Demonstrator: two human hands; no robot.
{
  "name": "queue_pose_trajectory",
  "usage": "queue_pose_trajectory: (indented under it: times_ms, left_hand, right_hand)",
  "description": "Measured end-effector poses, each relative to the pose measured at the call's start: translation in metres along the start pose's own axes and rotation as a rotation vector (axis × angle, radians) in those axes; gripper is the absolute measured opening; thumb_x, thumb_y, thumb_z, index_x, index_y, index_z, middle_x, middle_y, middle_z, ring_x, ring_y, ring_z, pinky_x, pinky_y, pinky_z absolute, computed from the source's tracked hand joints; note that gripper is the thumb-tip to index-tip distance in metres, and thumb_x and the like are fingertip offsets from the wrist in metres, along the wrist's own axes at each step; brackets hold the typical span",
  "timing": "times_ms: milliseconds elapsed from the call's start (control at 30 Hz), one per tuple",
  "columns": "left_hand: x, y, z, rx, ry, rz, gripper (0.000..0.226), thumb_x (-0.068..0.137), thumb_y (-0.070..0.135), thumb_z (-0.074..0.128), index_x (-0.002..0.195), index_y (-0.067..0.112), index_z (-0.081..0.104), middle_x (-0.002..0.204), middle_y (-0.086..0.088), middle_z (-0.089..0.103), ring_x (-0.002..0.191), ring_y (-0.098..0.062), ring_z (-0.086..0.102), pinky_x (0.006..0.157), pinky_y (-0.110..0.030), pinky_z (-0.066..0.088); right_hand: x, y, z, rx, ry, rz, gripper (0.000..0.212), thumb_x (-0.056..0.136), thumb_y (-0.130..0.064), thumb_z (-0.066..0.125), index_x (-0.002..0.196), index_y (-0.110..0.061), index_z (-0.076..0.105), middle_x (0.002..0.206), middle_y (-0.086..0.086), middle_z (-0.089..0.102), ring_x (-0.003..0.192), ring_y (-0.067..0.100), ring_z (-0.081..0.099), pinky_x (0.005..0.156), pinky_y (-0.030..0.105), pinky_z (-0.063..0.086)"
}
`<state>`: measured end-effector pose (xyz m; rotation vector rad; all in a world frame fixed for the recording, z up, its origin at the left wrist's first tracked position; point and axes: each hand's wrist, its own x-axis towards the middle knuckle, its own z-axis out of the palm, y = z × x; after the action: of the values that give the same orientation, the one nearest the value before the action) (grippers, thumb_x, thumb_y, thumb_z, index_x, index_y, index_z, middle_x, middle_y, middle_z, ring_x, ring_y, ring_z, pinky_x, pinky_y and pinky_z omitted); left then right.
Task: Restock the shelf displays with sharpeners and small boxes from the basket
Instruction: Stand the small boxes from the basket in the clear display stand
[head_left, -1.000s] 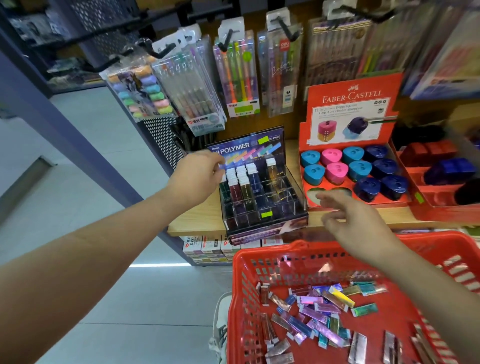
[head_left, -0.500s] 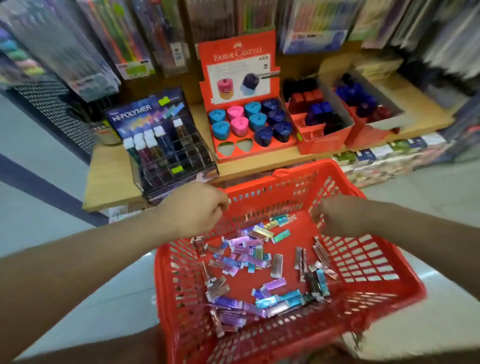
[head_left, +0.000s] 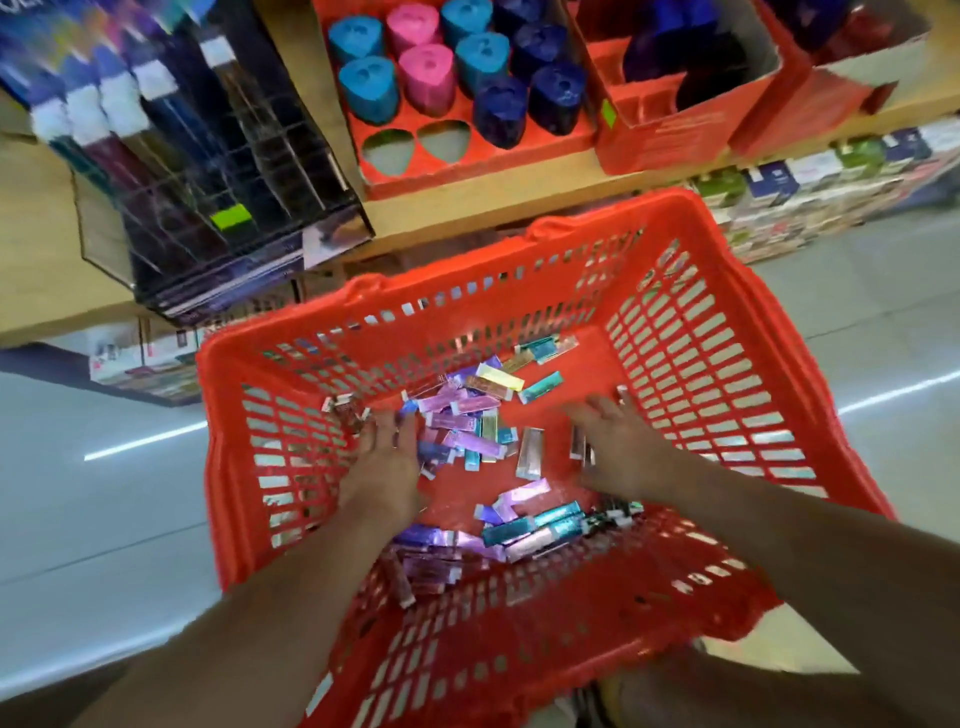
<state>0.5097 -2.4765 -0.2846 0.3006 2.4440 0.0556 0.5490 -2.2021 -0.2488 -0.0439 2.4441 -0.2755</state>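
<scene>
A red plastic basket (head_left: 737, 374) stands in front of the shelf, its floor strewn with several small shiny boxes (head_left: 470, 415) in purple, teal and silver. Both hands are down inside it. My left hand (head_left: 384, 462) lies with fingers spread on the boxes at the left of the pile. My right hand (head_left: 618, 441) reaches in from the right, fingers stretched out over boxes near the basket's right wall. Neither hand visibly grips anything. On the shelf above, a red sharpener display (head_left: 530, 156) holds blue, pink and navy sharpeners, with two bare slots at its front left.
A black lead-refill rack (head_left: 218, 171) stands on the wooden shelf (head_left: 467, 213) to the left of the sharpener display. More red cartons (head_left: 675, 130) sit to the right. Small packs (head_left: 810, 192) line the lower shelf. Grey floor lies on both sides.
Both hands dropped from the basket's rim down onto the boxes on its floor and opened. The view tilted down, closer to the basket.
</scene>
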Motion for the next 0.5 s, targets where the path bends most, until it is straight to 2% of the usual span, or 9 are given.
queue_pose_trajectory:
  times_ms: [133,233,300,333,400,467,500]
  left_hand:
    - [0.021,0.003,0.008,-0.075,0.008,-0.11,0.109,0.081,0.034,0.073,0.152,0.016,-0.008,0.16,-0.008,-0.004,0.147,-0.033,-0.002,0.115,-0.045,0.027]
    - [0.028,0.004,0.015,-0.041,0.068,-0.13,0.105,0.08,0.042,0.072,0.151,0.016,-0.001,0.154,-0.006,0.012,0.143,-0.031,0.012,0.11,-0.046,0.035]
    - [0.028,0.004,0.014,0.005,0.12,-0.108,0.1,0.081,0.045,0.07,0.151,0.015,0.006,0.147,-0.005,0.023,0.137,-0.029,0.022,0.109,-0.041,0.034]
    - [0.028,0.005,0.015,0.033,0.138,-0.079,0.095,0.082,0.045,0.068,0.15,0.013,0.01,0.144,-0.005,0.028,0.133,-0.029,0.026,0.11,-0.038,0.031]
    - [0.028,0.007,0.02,0.062,0.148,-0.021,0.081,0.082,0.04,0.067,0.144,0.011,0.024,0.138,-0.008,0.036,0.127,-0.029,0.036,0.108,-0.035,0.031]
    - [0.027,0.008,0.026,0.025,0.154,-0.028,0.07,0.079,0.03,0.069,0.136,0.014,0.031,0.131,-0.009,0.042,0.119,-0.029,0.047,0.1,-0.04,0.042]
    - [0.026,0.009,0.028,0.003,0.157,-0.037,0.066,0.079,0.026,0.068,0.134,0.015,0.032,0.128,-0.009,0.043,0.114,-0.03,0.052,0.094,-0.043,0.046]
  right_hand:
    - [0.048,-0.036,-0.004,0.085,0.034,-0.096,0.101,0.076,-0.048,0.074,0.152,-0.038,0.009,0.16,0.005,0.004,0.146,0.033,0.013,0.111,0.055,0.029]
    - [0.077,-0.059,0.005,0.043,0.016,-0.117,0.112,0.07,-0.05,0.079,0.152,-0.038,0.004,0.162,0.004,-0.007,0.149,0.029,-0.007,0.112,0.062,0.021]
    - [0.087,-0.073,0.02,-0.031,-0.013,-0.099,0.116,0.07,-0.054,0.078,0.152,-0.039,-0.003,0.161,0.005,-0.017,0.149,0.03,-0.012,0.112,0.064,0.017]
    - [0.089,-0.08,0.026,-0.055,0.001,-0.085,0.111,0.072,-0.054,0.076,0.151,-0.04,-0.001,0.161,0.005,-0.017,0.149,0.031,-0.01,0.111,0.064,0.019]
    - [0.09,-0.087,0.035,-0.074,0.054,-0.057,0.091,0.078,-0.05,0.071,0.148,-0.042,0.013,0.158,0.008,0.002,0.144,0.033,0.009,0.106,0.059,0.03]
    - [0.087,-0.09,0.041,-0.065,0.058,-0.037,0.071,0.083,-0.044,0.067,0.14,-0.04,0.025,0.145,0.008,0.023,0.13,0.034,0.028,0.1,0.053,0.036]
    - [0.083,-0.09,0.044,-0.029,0.035,-0.028,0.065,0.086,-0.044,0.064,0.139,-0.038,0.027,0.14,0.008,0.027,0.126,0.035,0.033,0.099,0.051,0.037]
